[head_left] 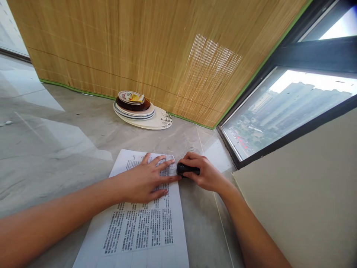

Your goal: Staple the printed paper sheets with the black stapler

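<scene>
Printed white paper (145,227) lies on the grey marbled surface, its lines of text turned sideways to me. My left hand (147,180) rests flat across its upper half with the fingers spread. At the right edge of the paper, my right hand (202,169) is wrapped round a black stapler (184,169). The stapler's front end meets the paper's edge, close to the left fingertips. Whether its jaws are pressed together cannot be made out. It is also unclear if the paper is one sheet or several.
Beyond the paper, a stack of plates (134,111) stands against a bamboo blind (145,48), with a small yellow packet (136,98) on top. A dark-framed window (279,111) and a pale wall (304,193) bound the right side. Sunlit patches lie on the marbled surface (36,156).
</scene>
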### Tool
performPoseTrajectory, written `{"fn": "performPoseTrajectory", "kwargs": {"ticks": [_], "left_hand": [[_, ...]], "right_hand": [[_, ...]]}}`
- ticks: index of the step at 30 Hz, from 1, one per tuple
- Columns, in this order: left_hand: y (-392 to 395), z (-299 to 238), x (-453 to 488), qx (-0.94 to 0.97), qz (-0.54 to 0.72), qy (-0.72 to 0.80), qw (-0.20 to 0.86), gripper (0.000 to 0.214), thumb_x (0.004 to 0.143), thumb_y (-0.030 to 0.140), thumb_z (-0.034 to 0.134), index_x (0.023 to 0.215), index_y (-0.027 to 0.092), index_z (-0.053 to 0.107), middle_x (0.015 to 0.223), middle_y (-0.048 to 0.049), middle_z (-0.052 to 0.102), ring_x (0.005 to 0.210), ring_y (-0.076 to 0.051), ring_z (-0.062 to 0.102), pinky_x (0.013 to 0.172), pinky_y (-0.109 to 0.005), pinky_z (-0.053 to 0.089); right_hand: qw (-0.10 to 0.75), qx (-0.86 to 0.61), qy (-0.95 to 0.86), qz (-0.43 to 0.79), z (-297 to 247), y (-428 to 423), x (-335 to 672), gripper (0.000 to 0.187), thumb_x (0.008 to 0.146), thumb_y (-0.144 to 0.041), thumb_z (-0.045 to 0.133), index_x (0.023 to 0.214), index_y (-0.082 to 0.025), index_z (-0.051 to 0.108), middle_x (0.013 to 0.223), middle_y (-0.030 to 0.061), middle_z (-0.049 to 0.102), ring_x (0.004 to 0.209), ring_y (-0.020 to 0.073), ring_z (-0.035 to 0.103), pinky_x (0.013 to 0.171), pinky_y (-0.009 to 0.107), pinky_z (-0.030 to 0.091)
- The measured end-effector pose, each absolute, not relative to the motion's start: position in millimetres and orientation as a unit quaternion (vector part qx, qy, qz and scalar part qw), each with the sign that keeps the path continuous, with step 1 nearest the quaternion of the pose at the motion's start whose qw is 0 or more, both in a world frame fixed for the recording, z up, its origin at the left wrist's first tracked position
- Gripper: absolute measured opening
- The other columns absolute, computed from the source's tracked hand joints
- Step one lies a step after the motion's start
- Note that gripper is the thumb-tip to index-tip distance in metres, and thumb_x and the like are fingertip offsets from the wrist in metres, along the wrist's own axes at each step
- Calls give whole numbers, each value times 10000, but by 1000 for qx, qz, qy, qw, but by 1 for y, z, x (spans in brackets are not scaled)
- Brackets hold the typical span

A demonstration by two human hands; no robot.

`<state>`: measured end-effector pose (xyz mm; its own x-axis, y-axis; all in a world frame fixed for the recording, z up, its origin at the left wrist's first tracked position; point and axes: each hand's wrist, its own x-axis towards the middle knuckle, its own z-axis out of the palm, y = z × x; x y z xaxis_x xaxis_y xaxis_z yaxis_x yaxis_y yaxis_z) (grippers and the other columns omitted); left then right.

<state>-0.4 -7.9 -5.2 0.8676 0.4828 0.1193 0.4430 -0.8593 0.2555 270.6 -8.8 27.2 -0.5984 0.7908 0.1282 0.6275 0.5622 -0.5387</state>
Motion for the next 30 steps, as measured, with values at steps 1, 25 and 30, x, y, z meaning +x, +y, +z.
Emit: {"fn": "performPoseTrajectory", "kwargs": {"ticks": [1, 25, 30], "left_hand": [[-8, -5, 0, 960, 89, 241, 109, 607, 987, 436, 555, 1564, 478, 369, 1700, -95, 277, 1484, -482, 327, 1116, -789, 203], [-2, -5, -2, 959, 78, 252, 104, 636, 991, 513, 528, 1592, 450, 328, 1683, -54, 336, 1484, -442, 358, 1154, -725, 231], [2, -4, -3, 958, 74, 261, 95, 688, 969, 572, 540, 1598, 362, 355, 1656, -58, 391, 1472, -425, 380, 1161, -668, 276]], "right_hand": [[174, -415, -866, 218, 27, -9, 270, 321, 903, -108, 676, 1167, -287, 710, 1019, 30, 624, 950, 190, 596, 841, 326, 460], [116, -508, -848, 98, 20, 17, 328, 208, 826, -343, 765, 862, -185, 635, 814, 3, 638, 742, 151, 553, 670, 252, 318], [159, -533, -825, 99, 7, 24, 325, 216, 846, -371, 734, 851, -188, 620, 793, -5, 628, 727, 146, 547, 661, 247, 317]]}}
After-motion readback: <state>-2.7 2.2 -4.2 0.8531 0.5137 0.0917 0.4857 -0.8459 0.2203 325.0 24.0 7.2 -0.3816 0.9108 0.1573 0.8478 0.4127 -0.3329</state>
